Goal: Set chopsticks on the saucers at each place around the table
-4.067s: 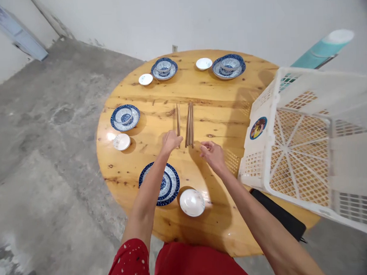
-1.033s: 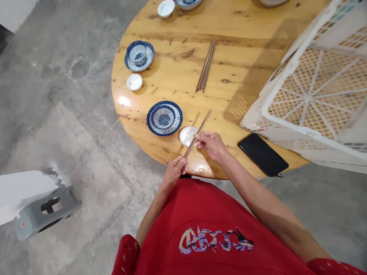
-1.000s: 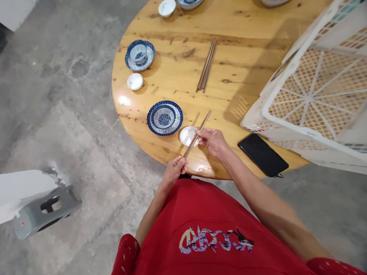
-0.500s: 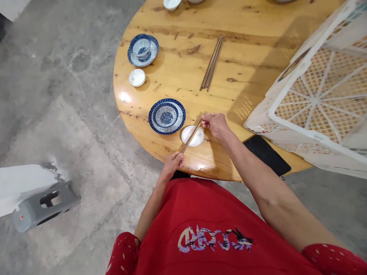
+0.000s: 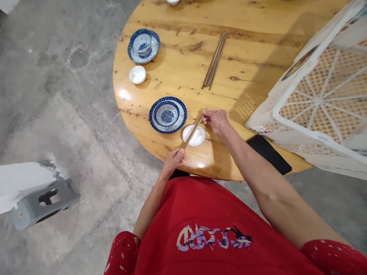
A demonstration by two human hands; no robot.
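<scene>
Wooden chopsticks (image 5: 193, 131) slant across a small white dish (image 5: 198, 137) near the table's front edge; whether they rest on it or hover just above, I cannot tell. My left hand (image 5: 176, 160) pinches their near end at the table edge. At their far end, my right hand (image 5: 215, 120) is closed with fingertips on the sticks. Left of the dish is a blue-patterned plate (image 5: 152, 119) with a matching bowl (image 5: 167, 115) on it. Farther back on the table lies a bundle of several more chopsticks (image 5: 213, 62).
A large white plastic crate (image 5: 306, 135) stands on the right of the round wooden table (image 5: 181, 69), beside a flat black object (image 5: 270, 154). At the left rim are another plate with a bowl (image 5: 142, 44) and a white dish (image 5: 137, 75). A grey stool (image 5: 44, 202) lies on the floor.
The view has shifted slightly. Both hands still hold the chopsticks over the white dish, with almost no movement relative to the table.
</scene>
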